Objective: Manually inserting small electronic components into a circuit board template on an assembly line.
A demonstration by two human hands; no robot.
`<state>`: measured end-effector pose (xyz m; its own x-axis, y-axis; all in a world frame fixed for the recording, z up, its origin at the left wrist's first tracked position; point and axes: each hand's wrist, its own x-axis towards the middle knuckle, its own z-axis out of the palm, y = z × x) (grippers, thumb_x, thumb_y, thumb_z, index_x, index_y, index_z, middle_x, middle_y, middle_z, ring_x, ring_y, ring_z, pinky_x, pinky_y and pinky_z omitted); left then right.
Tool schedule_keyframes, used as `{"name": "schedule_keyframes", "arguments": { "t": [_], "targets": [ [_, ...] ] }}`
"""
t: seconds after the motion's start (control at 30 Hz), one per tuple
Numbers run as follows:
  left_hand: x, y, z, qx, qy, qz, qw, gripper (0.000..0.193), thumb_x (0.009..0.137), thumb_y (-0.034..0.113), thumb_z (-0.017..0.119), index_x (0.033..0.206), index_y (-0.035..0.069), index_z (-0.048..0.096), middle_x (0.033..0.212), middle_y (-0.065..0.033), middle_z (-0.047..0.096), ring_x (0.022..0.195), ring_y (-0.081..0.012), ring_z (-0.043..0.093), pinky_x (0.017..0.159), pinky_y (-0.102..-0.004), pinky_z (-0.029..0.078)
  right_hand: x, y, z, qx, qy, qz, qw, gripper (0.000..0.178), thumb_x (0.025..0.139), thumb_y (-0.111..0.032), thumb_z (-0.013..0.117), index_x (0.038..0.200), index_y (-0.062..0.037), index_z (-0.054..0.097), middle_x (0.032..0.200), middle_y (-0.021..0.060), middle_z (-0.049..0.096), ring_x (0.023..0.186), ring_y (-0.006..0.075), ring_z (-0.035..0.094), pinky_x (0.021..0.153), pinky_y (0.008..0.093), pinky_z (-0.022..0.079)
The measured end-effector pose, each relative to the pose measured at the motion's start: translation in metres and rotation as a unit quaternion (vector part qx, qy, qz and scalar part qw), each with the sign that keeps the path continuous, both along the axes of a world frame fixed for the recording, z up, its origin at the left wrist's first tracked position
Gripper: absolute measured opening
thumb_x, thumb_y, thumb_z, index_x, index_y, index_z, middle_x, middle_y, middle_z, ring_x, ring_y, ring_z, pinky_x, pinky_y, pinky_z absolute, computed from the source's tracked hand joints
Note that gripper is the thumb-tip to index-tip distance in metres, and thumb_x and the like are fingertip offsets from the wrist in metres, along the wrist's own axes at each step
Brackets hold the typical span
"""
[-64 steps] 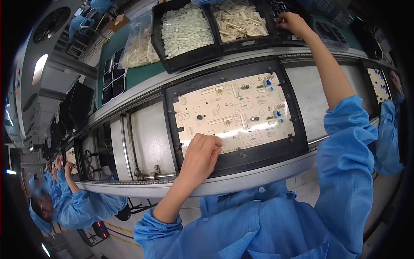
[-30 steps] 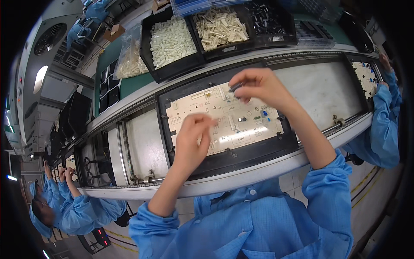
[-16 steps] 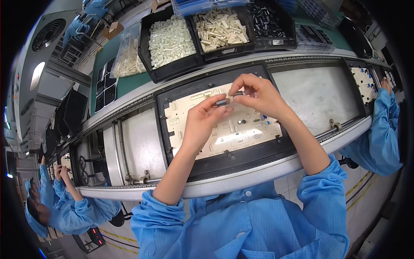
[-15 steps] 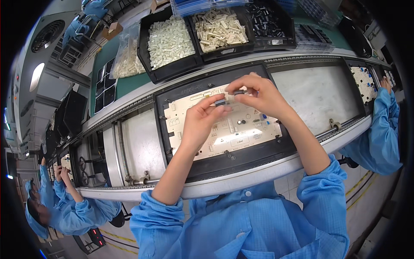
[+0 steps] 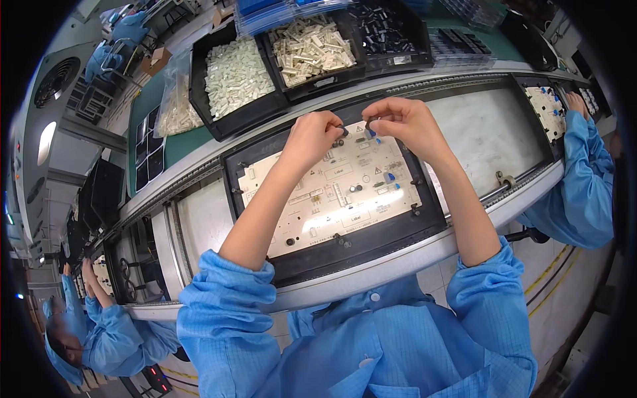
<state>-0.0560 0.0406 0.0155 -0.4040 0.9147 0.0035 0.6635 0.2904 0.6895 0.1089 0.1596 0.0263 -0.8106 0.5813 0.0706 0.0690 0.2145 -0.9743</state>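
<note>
A cream circuit board (image 5: 298,212) lies in a black frame (image 5: 312,262) on the conveyor in front of me. Over its far edge, my left hand (image 5: 312,138) pinches a small black part (image 5: 342,131) between thumb and fingertips. Close beside it on the right, my right hand (image 5: 406,127) is closed at the fingertips on a small dark part (image 5: 369,122), mostly covered by the fingers. Just under those fingers a small blue component (image 5: 370,133) shows at the board. Another blue component (image 5: 390,177) and a pair of small black cylinders (image 5: 355,188) stand on the board farther down.
Behind the conveyor stand black bins of pale green connectors (image 5: 235,76), cream connectors (image 5: 312,50) and black parts (image 5: 388,33). A clear bag of parts (image 5: 179,109) lies left of them. Co-workers sit along the line at left and right; another populated board (image 5: 544,113) is at right.
Both hands have moved toward the board's far edge and a little apart. A pale connector seen at my fingertips before no longer shows there. The whole view has shifted slightly.
</note>
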Motion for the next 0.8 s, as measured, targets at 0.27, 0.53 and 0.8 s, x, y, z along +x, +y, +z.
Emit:
{"name": "schedule_keyframes", "arguments": {
  "t": [0.27,0.53,0.8],
  "targets": [
    [0.003,0.014,0.007,-0.071,0.086,-0.065,0.992,0.018,0.080,0.012,0.061,0.090,-0.002,0.066,0.071,-0.0158,0.065,0.064,-0.0221,0.064,0.062,-0.0325,0.048,0.005,0.004,0.006,-0.006,-0.004,-0.004,1.000,0.020,0.077,-0.001,0.064,0.097,0.0016,0.066,0.089,0.0052,0.067,0.078,0.0082,0.062,0.070,0.0223,0.050],
    [0.013,0.024,0.000,-0.045,0.230,-0.129,0.963,0.012,0.076,0.007,0.062,0.081,-0.003,0.066,0.074,-0.0196,0.064,0.079,-0.0331,0.062,0.075,-0.0396,0.049,0.008,0.005,0.011,-0.038,-0.001,0.018,0.999,0.021,0.076,-0.002,0.065,0.097,0.0027,0.065,0.084,0.0067,0.067,0.074,0.0090,0.063,0.069,0.0217,0.050],
    [0.007,-0.011,0.024,0.047,0.184,-0.028,0.981,0.035,0.076,0.013,0.069,0.105,-0.001,0.054,0.093,-0.0186,0.061,0.095,-0.0328,0.057,0.082,-0.0403,0.047,0.013,0.008,0.006,0.009,-0.052,0.151,0.987,0.018,0.076,-0.003,0.067,0.093,0.0027,0.067,0.082,0.0063,0.068,0.071,0.0094,0.063,0.067,0.0224,0.050]
  ]
}}
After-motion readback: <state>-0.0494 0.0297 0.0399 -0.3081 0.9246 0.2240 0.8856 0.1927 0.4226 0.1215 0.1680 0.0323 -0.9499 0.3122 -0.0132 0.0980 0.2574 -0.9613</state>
